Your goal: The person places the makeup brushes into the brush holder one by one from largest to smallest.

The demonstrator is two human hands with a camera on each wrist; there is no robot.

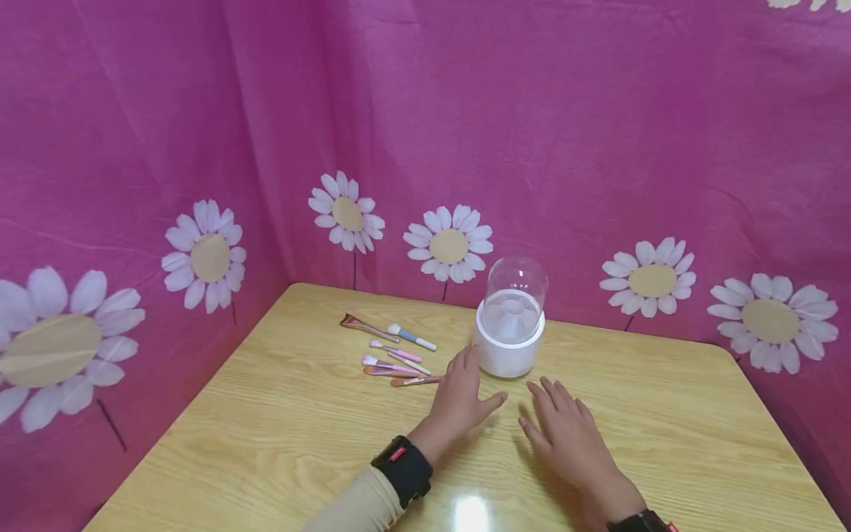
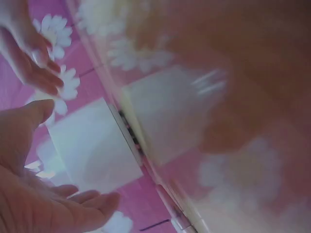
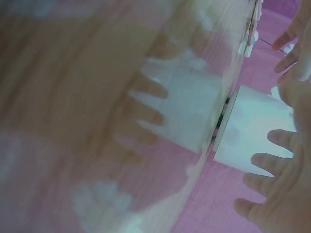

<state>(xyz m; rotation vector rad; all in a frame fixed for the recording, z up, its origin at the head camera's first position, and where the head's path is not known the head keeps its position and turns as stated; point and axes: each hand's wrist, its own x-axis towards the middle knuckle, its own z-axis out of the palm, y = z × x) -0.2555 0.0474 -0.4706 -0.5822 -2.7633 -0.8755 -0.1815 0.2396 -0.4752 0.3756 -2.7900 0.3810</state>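
Observation:
A white round makeup brush holder (image 1: 509, 358) stands upright on the table, with a clear dome (image 1: 517, 277) over its divided top. My left hand (image 1: 459, 391) is at its near left side, fingers extended and thumb spread; I cannot tell whether the fingertips touch it. In front and to the right, my right hand (image 1: 572, 440) hovers just apart from the holder with loosely spread fingers. Both hands hold nothing. The left wrist view shows the holder's white wall (image 2: 97, 145) beyond my left palm. The right wrist view has that wall (image 3: 252, 131) behind my right fingers.
Several makeup brushes lie loose left of the holder, among them a blue-and-white one (image 1: 414, 337), a fan-shaped brown one (image 1: 368, 326) and pink-handled ones (image 1: 402, 355). A wooden table (image 1: 299, 414) meets a magenta curtain (image 1: 565, 148) printed with daisies at the back and left.

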